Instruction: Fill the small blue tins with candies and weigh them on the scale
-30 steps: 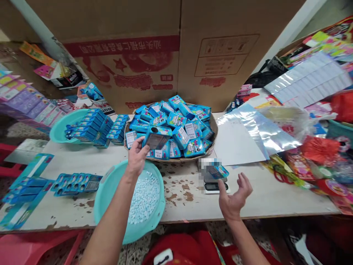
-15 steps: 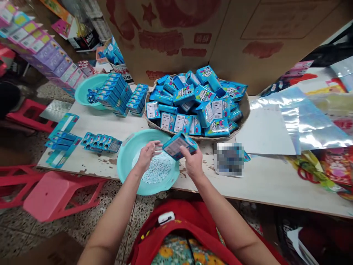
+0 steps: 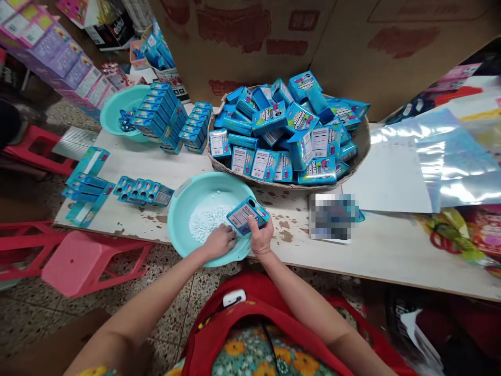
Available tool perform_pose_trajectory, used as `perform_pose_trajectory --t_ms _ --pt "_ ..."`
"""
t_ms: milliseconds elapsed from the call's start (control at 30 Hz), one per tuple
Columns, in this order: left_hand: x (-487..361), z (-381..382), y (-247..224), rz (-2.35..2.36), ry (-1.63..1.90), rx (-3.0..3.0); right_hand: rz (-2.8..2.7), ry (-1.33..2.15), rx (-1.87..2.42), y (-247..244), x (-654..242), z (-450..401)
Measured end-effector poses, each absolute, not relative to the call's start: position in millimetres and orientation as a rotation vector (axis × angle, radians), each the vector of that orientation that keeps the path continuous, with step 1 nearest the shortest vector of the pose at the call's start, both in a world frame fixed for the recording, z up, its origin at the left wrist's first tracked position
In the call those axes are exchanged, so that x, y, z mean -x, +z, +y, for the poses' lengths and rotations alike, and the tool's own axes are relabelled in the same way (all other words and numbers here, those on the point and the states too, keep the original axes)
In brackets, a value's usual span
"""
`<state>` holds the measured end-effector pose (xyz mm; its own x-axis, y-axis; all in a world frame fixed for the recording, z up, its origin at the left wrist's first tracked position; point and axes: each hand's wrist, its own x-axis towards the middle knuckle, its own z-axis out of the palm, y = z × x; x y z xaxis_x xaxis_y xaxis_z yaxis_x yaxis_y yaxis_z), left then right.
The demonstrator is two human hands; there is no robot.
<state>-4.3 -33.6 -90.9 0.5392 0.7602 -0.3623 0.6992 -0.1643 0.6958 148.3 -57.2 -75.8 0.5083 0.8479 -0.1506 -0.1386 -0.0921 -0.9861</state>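
Observation:
My right hand [image 3: 261, 235] grips a small blue candy box [image 3: 243, 215], tilted over the right side of a turquoise basin [image 3: 181, 193]. A dark round hole shows in the box's upper end. Down in the basin, my left hand [image 3: 221, 241] is among small white candies [image 3: 209, 216], its fingers curled in and close below the box. Whatever those fingers hold is hidden from view.
Behind the basin stands a cardboard tray [image 3: 362, 151] heaped with blue boxes. Stacked boxes [image 3: 156, 115] and a second turquoise basin [image 3: 111, 107] are at the back left. Flat cartons [image 3: 88, 185] lie left, plastic sheets [image 3: 462, 172] right. A pink stool [image 3: 74, 266] stands below.
My left hand has gone down into the candies, its fingers now curled. My right hand has brought the box slightly lower and left, and its end hole has come into sight.

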Motion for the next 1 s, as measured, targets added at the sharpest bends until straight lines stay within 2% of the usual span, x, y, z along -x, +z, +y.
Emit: perform_pose_trajectory --t_ms 67,233,433,567,767,900,1000 --pt "33 -35 -82 1.207 -0.099 -2.092 -0.663 0.935 1.417 -76 -149 -58" --pt "58 -32 -87 1.874 -0.273 -1.986 -0.682 0.927 1.417 -77 -145 -59" --pt "1 -45 -110 1.766 -0.386 -1.845 -0.738 0.922 1.432 -79 -140 -58" --pt "-24 -49 -110 1.530 -0.303 -1.805 -0.776 0.881 1.500 -83 -142 -58" --pt "-23 -46 -103 1.571 -0.094 -1.606 -0.791 0.872 1.546 -79 -142 -54" --pt "-13 -42 -100 1.484 0.284 -0.954 -0.787 0.867 1.557 -77 -141 -55" --pt "0 -35 -91 1.387 0.439 -0.584 -0.784 0.825 1.563 -74 -141 -61"
